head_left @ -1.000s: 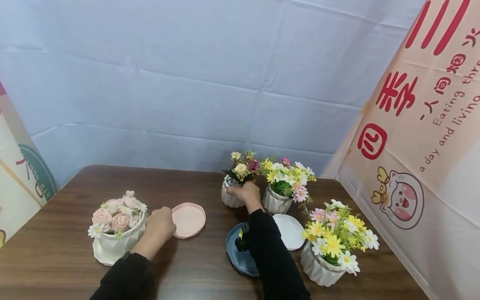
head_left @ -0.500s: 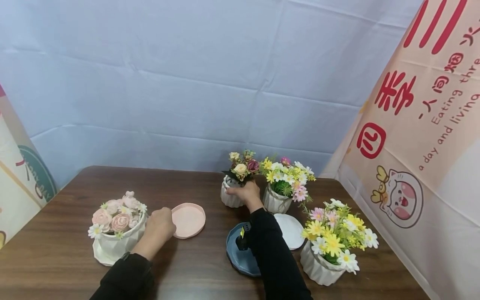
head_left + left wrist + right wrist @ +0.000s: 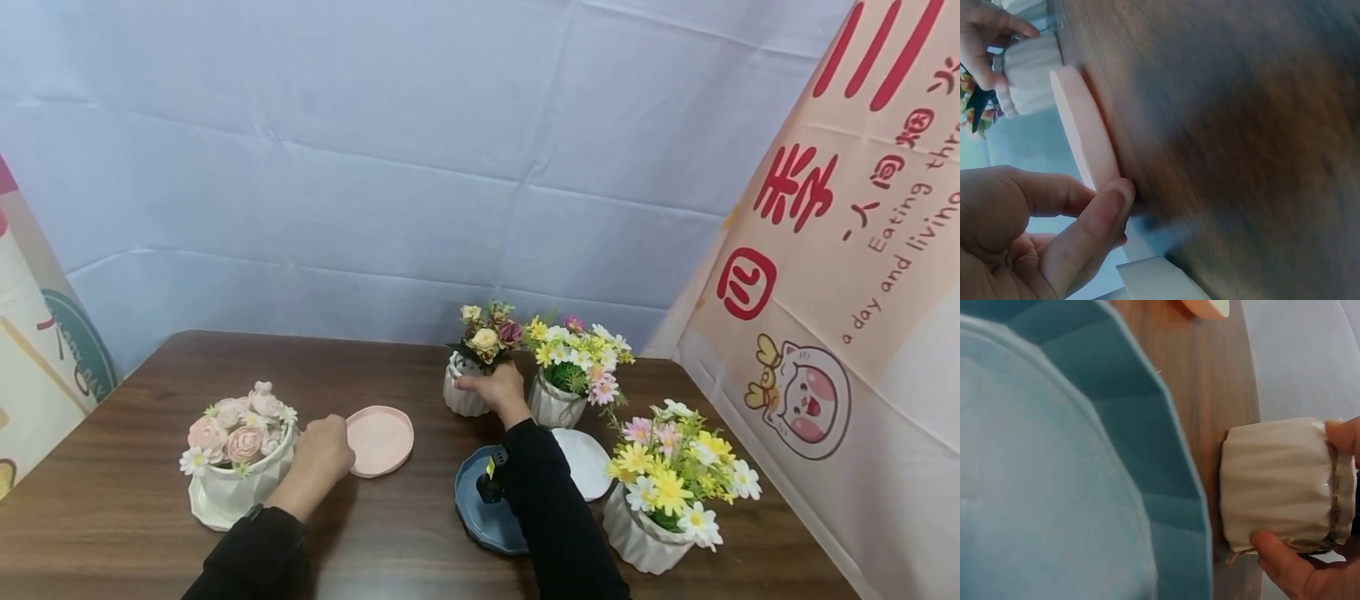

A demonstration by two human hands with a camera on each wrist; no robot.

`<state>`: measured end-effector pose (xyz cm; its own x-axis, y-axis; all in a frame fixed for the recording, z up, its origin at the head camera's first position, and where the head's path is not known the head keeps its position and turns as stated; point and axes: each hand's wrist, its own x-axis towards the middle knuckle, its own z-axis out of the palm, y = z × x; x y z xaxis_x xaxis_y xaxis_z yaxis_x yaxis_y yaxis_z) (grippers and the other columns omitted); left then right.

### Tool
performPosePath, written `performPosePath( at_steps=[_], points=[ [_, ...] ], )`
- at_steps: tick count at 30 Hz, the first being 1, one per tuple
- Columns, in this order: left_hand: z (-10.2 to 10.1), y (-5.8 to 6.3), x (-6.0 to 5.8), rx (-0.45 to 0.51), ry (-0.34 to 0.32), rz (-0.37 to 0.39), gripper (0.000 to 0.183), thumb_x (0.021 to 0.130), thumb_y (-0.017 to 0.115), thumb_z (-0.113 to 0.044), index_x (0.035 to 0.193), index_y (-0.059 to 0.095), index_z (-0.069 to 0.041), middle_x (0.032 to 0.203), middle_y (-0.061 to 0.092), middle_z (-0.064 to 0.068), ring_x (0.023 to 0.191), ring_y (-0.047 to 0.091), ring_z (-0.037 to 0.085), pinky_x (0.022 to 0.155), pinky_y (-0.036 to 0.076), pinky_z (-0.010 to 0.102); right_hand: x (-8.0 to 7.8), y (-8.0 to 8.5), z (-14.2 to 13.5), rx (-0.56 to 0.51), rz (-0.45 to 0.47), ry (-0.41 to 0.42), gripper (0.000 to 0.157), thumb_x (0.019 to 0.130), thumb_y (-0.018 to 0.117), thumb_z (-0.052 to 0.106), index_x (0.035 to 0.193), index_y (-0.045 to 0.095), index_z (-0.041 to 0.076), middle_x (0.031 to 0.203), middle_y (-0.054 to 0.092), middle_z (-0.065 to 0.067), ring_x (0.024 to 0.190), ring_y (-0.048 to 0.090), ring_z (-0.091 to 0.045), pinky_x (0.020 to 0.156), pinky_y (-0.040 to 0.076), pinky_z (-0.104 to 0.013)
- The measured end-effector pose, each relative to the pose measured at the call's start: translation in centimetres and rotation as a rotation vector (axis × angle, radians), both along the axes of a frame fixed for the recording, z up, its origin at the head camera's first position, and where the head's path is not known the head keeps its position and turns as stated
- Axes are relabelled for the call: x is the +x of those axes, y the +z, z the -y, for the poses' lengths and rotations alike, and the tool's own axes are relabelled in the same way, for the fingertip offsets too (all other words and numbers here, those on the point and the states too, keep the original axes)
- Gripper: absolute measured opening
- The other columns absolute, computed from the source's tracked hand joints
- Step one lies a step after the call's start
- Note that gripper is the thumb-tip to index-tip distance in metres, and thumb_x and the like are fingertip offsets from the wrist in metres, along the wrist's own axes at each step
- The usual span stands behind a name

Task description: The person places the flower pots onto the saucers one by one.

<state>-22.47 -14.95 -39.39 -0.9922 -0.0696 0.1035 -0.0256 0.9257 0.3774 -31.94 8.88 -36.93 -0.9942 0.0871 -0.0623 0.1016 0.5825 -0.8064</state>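
My right hand [image 3: 495, 389] grips a small ribbed white flower pot [image 3: 463, 395] near its rim, thumb and fingers on opposite sides. Cream and mauve roses [image 3: 489, 335] rise from this pot, and twine circles its neck in the right wrist view. The pot stands upright at the back of the table. My left hand [image 3: 322, 454] is at the left edge of a shallow pink saucer [image 3: 379, 441]. In the left wrist view its thumb and forefinger pinch the saucer's rim [image 3: 1088, 128]. The saucer lies flat on the table.
A pot of pink roses [image 3: 238, 479] on a white saucer stands left of my left hand. Two daisy pots, one at the back [image 3: 557, 402] and one in front [image 3: 647, 533], stand to the right. A blue plate [image 3: 480, 508] and a white saucer [image 3: 585, 463] lie around my right forearm.
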Motion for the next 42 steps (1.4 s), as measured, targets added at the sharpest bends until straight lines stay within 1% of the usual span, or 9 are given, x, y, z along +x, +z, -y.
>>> performPosePath(
  at_steps=[8,14,18,21,26,32,33,38,42],
  points=[
    [0.0,-0.2,-0.1,-0.001,0.002,0.0,0.015,0.067,0.063,0.002,0.078,0.059,0.011,0.071,0.059,0.023,0.07,0.06,0.038,0.06,0.048,0.047,0.2,0.5,-0.3,-0.045,-0.002,0.023,0.095,0.068,0.082,0.028,0.138,0.03,-0.009,0.136,0.036,-0.028,0.12,0.041,-0.039,0.092,0.041,-0.045],
    [-0.1,-0.1,-0.1,-0.006,0.007,0.005,0.015,0.068,0.064,0.002,0.079,0.059,0.012,0.071,0.059,0.023,0.069,0.06,0.036,0.06,0.048,0.046,0.3,1.7,-0.7,-0.102,0.001,0.036,0.095,0.067,0.083,0.024,0.139,0.029,-0.008,0.137,0.036,-0.026,0.121,0.04,-0.037,0.091,0.041,-0.044],
    [-0.3,0.0,0.0,0.0,0.002,-0.003,0.015,0.068,0.063,0.002,0.079,0.059,0.012,0.072,0.06,0.023,0.071,0.06,0.039,0.061,0.048,0.047,0.5,2.6,-1.0,-0.085,0.006,0.029,0.095,0.068,0.083,0.025,0.139,0.029,-0.008,0.136,0.036,-0.027,0.12,0.04,-0.037,0.09,0.042,-0.044],
    [-0.3,0.0,0.1,0.004,0.003,-0.015,0.014,0.067,0.062,0.003,0.078,0.059,0.011,0.072,0.059,0.024,0.071,0.06,0.039,0.061,0.048,0.047,0.5,2.8,-1.1,-0.061,-0.006,0.028,0.094,0.067,0.083,0.026,0.138,0.032,-0.007,0.134,0.039,-0.027,0.118,0.042,-0.037,0.088,0.043,-0.043],
    [-0.2,0.0,0.1,0.005,0.006,-0.023,0.012,0.067,0.062,0.004,0.077,0.059,0.011,0.069,0.059,0.023,0.068,0.06,0.037,0.059,0.047,0.047,0.6,2.8,-1.0,-0.089,-0.022,0.035,0.09,0.067,0.083,0.026,0.137,0.036,-0.005,0.13,0.043,-0.025,0.113,0.047,-0.036,0.079,0.048,-0.041],
    [-0.2,0.1,0.2,0.004,0.01,-0.008,0.012,0.068,0.062,0.003,0.077,0.059,0.011,0.069,0.059,0.022,0.066,0.059,0.035,0.059,0.047,0.046,1.0,2.4,-0.9,-0.106,-0.049,0.044,0.087,0.067,0.084,0.024,0.136,0.038,-0.001,0.129,0.046,-0.023,0.112,0.049,-0.034,0.079,0.048,-0.041],
    [-0.2,0.0,0.2,0.002,0.011,-0.006,0.012,0.068,0.062,0.003,0.077,0.059,0.011,0.069,0.059,0.022,0.065,0.059,0.034,0.059,0.047,0.046,1.1,2.4,-0.8,-0.104,-0.05,0.046,0.087,0.067,0.084,0.024,0.136,0.039,-0.001,0.128,0.047,-0.023,0.11,0.05,-0.034,0.078,0.048,-0.041],
    [-0.2,0.0,0.2,-0.007,0.014,-0.001,0.013,0.068,0.063,0.002,0.078,0.06,0.011,0.069,0.059,0.022,0.065,0.059,0.034,0.058,0.047,0.046,1.4,2.2,-0.7,-0.111,-0.041,0.047,0.087,0.066,0.084,0.026,0.136,0.039,-0.001,0.125,0.047,-0.025,0.102,0.054,-0.036,0.06,0.052,-0.037],
    [-0.3,0.2,0.3,-0.006,0.011,-0.002,0.012,0.068,0.063,0.002,0.077,0.06,0.011,0.068,0.059,0.021,0.063,0.059,0.033,0.058,0.047,0.045,1.7,2.2,-0.4,-0.123,-0.051,0.059,0.087,0.066,0.084,0.025,0.137,0.039,0.001,0.126,0.046,-0.025,0.103,0.054,-0.036,0.058,0.053,-0.037]
  ],
)
